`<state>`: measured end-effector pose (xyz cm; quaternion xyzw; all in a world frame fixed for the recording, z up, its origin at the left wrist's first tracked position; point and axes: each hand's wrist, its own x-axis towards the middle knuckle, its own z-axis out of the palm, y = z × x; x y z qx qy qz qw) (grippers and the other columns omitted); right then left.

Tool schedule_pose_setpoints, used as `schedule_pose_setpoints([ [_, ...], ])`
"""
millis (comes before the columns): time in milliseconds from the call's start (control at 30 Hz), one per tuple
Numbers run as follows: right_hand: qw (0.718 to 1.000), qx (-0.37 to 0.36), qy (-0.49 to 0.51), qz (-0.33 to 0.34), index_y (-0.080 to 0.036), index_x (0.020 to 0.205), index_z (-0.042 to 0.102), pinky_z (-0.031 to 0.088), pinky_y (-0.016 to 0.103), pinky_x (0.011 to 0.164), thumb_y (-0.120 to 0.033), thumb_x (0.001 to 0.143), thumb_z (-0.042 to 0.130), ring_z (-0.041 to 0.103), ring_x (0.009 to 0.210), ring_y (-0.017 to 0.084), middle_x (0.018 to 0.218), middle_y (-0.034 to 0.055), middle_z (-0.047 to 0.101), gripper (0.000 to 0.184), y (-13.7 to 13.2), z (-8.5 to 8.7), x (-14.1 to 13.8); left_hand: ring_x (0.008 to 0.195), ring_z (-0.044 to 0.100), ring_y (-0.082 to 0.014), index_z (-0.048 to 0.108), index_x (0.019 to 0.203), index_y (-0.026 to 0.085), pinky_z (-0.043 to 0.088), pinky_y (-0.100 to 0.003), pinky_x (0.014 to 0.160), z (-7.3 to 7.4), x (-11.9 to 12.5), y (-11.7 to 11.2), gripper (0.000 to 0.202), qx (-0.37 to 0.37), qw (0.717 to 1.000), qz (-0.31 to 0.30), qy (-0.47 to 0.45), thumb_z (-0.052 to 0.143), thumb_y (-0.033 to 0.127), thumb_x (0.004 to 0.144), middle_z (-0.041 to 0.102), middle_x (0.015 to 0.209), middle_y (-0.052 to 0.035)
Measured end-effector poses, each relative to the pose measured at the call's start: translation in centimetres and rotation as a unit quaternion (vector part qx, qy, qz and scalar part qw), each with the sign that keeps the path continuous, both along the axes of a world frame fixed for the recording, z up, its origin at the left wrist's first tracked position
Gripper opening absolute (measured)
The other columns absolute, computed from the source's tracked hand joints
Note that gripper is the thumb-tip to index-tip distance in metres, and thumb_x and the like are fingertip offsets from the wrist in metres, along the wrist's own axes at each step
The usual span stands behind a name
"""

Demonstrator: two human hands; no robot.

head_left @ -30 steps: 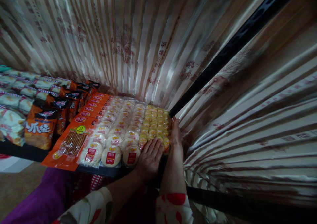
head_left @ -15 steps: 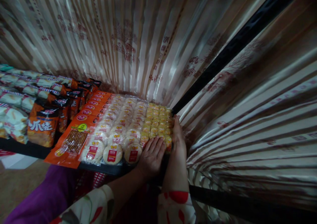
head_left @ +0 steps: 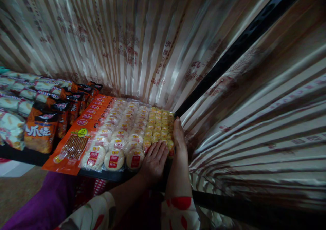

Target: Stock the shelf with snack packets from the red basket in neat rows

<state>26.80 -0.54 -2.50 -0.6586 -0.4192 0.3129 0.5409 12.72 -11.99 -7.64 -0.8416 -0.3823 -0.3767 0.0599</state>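
My left hand [head_left: 155,160] lies flat, fingers stretched, against the front of the small yellow-wrapped snacks [head_left: 158,126]. Along their right side, close to the shelf's black post, my right hand [head_left: 180,138] is held upright with its palm turned inward; its fingers look straight, though partly hidden. Left of the yellow snacks stand rows of round white rice crackers [head_left: 114,159] in clear wrappers with red labels. Orange packets of brown sticks [head_left: 73,145] overlap one another beside the crackers. All of these rest on a black shelf [head_left: 102,175].
Orange-and-black snack bags [head_left: 40,131] and white snack bags [head_left: 11,128] fill the shelf's left side. A pleated, printed curtain [head_left: 142,46] hangs behind and to the right. A black post [head_left: 216,67] slants up at the right. A red basket [head_left: 100,186] shows below the shelf.
The whole view has shifted slightly, so the shelf goods sit a little further left. Both hands keep the same place against the yellow-wrapped snacks.
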Motion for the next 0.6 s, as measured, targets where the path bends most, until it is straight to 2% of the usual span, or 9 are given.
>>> schedule_pose_setpoints([
  [133, 0.999, -0.017, -0.033, -0.011, -0.016, 0.139, 0.039, 0.011, 0.029, 0.115, -0.064, 0.084, 0.037, 0.024, 0.139, 0.016, 0.149, 0.006, 0.031, 0.073, -0.07, 0.29, 0.0, 0.137, 0.026, -0.0282, 0.048, 0.129, 0.005, 0.028, -0.049, 0.112, -0.08, 0.01, 0.0, 0.045, -0.001, 1.0, -0.001, 0.001, 0.034, 0.013, 0.087, 0.043, 0.14, -0.0162],
  [300, 1.0, 0.0, 0.027, -0.008, -0.016, 0.132, 0.049, 0.013, 0.029, 0.115, -0.063, 0.084, 0.04, 0.029, 0.137, 0.017, 0.144, 0.0056, 0.041, 0.067, -0.16, 0.19, 0.06, 0.138, 0.026, -0.0267, 0.046, 0.131, 0.005, 0.026, -0.048, 0.113, -0.06, 0.0, 0.0, 0.047, -0.01, 1.0, -0.002, 0.003, 0.034, 0.013, 0.086, 0.039, 0.143, -0.0163],
  [500, 1.0, -0.007, 0.007, -0.018, -0.015, 0.139, 0.039, 0.011, 0.028, 0.115, -0.064, 0.084, 0.038, 0.024, 0.139, 0.015, 0.15, 0.0061, 0.03, 0.074, -0.61, 0.7, -0.09, 0.138, 0.025, -0.0288, 0.047, 0.13, 0.004, 0.03, -0.049, 0.111, -0.35, -0.04, 0.0, 0.047, -0.006, 1.0, -0.007, 0.011, 0.034, 0.013, 0.086, 0.041, 0.142, -0.0169],
  [600, 1.0, -0.007, 0.008, -0.022, -0.018, 0.139, 0.04, 0.011, 0.029, 0.115, -0.065, 0.084, 0.036, 0.025, 0.139, 0.015, 0.149, 0.0036, 0.031, 0.072, -0.92, 1.0, 0.06, 0.138, 0.025, -0.0282, 0.046, 0.131, 0.004, 0.03, -0.049, 0.111, -0.3, -0.05, 0.0, 0.047, -0.005, 1.0, -0.004, 0.007, 0.034, 0.013, 0.087, 0.039, 0.143, -0.017],
])
